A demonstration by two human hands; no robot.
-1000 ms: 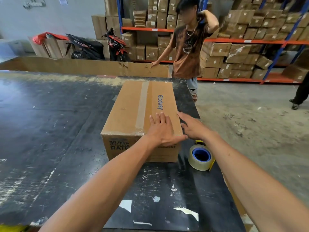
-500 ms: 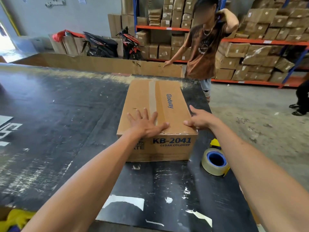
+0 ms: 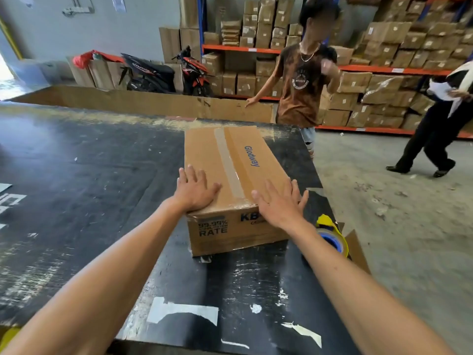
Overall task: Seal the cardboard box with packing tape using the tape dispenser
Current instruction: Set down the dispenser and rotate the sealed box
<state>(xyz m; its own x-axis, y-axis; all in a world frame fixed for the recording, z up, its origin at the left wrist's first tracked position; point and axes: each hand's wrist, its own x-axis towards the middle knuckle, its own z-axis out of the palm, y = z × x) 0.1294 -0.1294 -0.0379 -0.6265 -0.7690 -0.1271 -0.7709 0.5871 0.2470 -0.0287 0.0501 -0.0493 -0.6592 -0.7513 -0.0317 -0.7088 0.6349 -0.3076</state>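
Observation:
A closed cardboard box (image 3: 238, 160) with blue "Glodway" print lies on the black table (image 3: 89, 175). A strip of clear tape (image 3: 227, 162) runs lengthwise along its top seam. My left hand (image 3: 195, 190) lies flat on the near left part of the lid, fingers spread. My right hand (image 3: 280, 204) rests flat over the near right corner, fingers apart. The tape dispenser (image 3: 331, 235), a yellow holder with a blue-cored roll, sits on the table right of the box, partly hidden by my right forearm.
A person in a brown shirt (image 3: 302, 85) stands at the table's far right corner. Another person in dark trousers (image 3: 432, 131) walks on the concrete floor at right. A long cardboard wall (image 3: 143, 101) borders the table's far edge. Shelves of boxes (image 3: 399, 47) and a motorbike (image 3: 163, 73) stand behind.
My left hand slid from the middle of the lid to its left side, and my right hand came from the box's right edge onto the near right corner. The box has turned slightly.

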